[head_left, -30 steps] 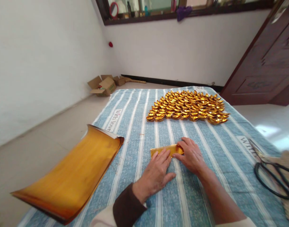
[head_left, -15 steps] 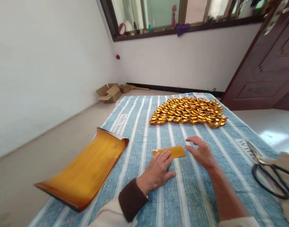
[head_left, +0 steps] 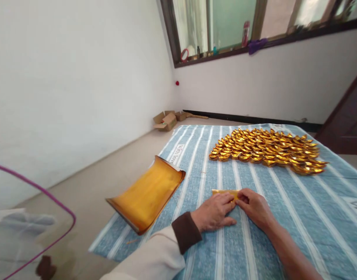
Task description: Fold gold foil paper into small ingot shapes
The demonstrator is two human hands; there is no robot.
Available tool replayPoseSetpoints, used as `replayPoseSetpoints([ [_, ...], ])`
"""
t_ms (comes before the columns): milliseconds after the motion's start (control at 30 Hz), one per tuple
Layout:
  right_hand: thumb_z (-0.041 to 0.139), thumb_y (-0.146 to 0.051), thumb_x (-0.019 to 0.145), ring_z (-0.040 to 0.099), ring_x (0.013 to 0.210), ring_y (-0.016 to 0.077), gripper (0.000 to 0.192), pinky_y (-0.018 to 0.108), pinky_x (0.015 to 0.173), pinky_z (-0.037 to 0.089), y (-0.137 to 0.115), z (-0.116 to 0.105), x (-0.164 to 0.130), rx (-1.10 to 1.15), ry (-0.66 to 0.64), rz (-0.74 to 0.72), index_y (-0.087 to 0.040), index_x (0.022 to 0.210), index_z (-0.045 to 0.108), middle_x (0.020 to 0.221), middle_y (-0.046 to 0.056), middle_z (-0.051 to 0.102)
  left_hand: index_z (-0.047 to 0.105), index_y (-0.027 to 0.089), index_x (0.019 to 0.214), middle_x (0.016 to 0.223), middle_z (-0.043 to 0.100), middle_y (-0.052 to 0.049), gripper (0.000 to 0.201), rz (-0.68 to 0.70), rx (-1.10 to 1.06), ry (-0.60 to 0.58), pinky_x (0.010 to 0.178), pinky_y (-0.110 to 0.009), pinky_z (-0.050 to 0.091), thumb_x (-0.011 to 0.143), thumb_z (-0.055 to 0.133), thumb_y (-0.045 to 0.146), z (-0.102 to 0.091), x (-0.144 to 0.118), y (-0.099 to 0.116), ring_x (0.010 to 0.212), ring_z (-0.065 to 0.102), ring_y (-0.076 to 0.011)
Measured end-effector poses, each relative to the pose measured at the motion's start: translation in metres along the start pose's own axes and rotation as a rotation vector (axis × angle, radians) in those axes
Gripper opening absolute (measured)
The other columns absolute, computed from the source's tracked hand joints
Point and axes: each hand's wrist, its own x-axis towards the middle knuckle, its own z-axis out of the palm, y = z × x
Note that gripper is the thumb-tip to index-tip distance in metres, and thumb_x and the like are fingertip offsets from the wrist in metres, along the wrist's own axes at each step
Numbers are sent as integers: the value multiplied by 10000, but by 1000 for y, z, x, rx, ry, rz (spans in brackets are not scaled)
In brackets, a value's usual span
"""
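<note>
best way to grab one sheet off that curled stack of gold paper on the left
Take the curled stack of gold paper sheets at its raised far edge, near the blue striped cloth. That edge curls up off the cloth, so fingers could probably slip under the top sheet there, coming from above and the far side. The near end overhangs the cloth's edge and would likely flex. Both hands, left hand and right hand, are on the small folded gold strip.

- A stack of gold foil sheets [head_left: 147,192] lies curled over the left edge of the blue striped cloth [head_left: 298,217].
- Rows of folded gold paper ingots [head_left: 266,149] sit at the far end.
- Open cardboard boxes [head_left: 167,119] stand on the floor by the wall.
- Small bottles [head_left: 245,34] line the window ledge.
</note>
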Motion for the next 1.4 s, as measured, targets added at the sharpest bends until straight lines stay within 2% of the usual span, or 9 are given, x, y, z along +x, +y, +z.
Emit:
replayPoseSetpoints([
  [100, 537, -375, 766, 576, 608, 180, 161, 297, 590, 424, 5, 4, -1, 3, -36, 51, -219, 762, 578, 655, -11, 600, 550, 133, 1232, 1300, 552, -140, 445, 50, 8, 1, 1050, -360, 388, 870, 616, 384, -2, -4, -6, 1245, 489, -242],
  [267, 529, -407, 726, 586, 636, 188, 194, 304, 624, 430, 3, 4, -1, -21, -64, 74, -220, 749, 578, 678, 3, 614, 604, 126, 1104, 1290, 546, -163, 309, 62, 34, 25, 1046, -390, 392, 893, 592, 351, 1, -15, -15, 1231, 494, -267],
  [500, 508, -418, 717, 591, 663, 194, 217, 300, 639, 428, 1, 1, -1, -7, -99, 85, -224, 774, 588, 708, 12, 627, 631, 98, 975, 1315, 514, -197, 268, 71, 137, 91, 1111, -369, 326, 928, 523, 339, 0, -36, -23, 1256, 479, -259],
  [833, 507, -407, 709, 589, 671, 198, 221, 302, 647, 435, 8, 1, -1, 35, -103, 81, -220, 787, 597, 723, 19, 634, 646, 152, 1060, 1335, 524, -163, 277, -84, 206, 109, 1075, -380, 371, 908, 557, 366, 1, -56, -23, 1280, 465, -277],
  [1133, 480, -354, 705, 569, 654, 191, 174, 292, 629, 414, 5, 0, -1, 27, -82, 67, -214, 742, 576, 689, 18, 603, 646, 162, 1049, 1313, 551, -137, 245, -146, 188, 143, 1076, -396, 372, 914, 539, 336, 5, -65, -23, 1285, 458, -275],
  [1300, 461, -276, 710, 563, 669, 177, 123, 271, 629, 391, 0, -2, 1, -4, -85, 42, -211, 714, 566, 702, 14, 599, 645, 162, 1048, 1328, 543, -139, 215, -194, 159, 117, 1094, -432, 349, 888, 576, 288, -1, -64, -22, 1313, 424, -295],
  [1400, 476, -231, 700, 579, 695, 170, 97, 259, 642, 379, 4, -7, 4, -52, -87, 85, -213, 697, 571, 733, 8, 623, 657, 171, 1042, 1343, 535, -138, 202, -209, 126, 99, 1099, -444, 341, 887, 574, 271, -6, -63, -23, 1326, 407, -295],
])
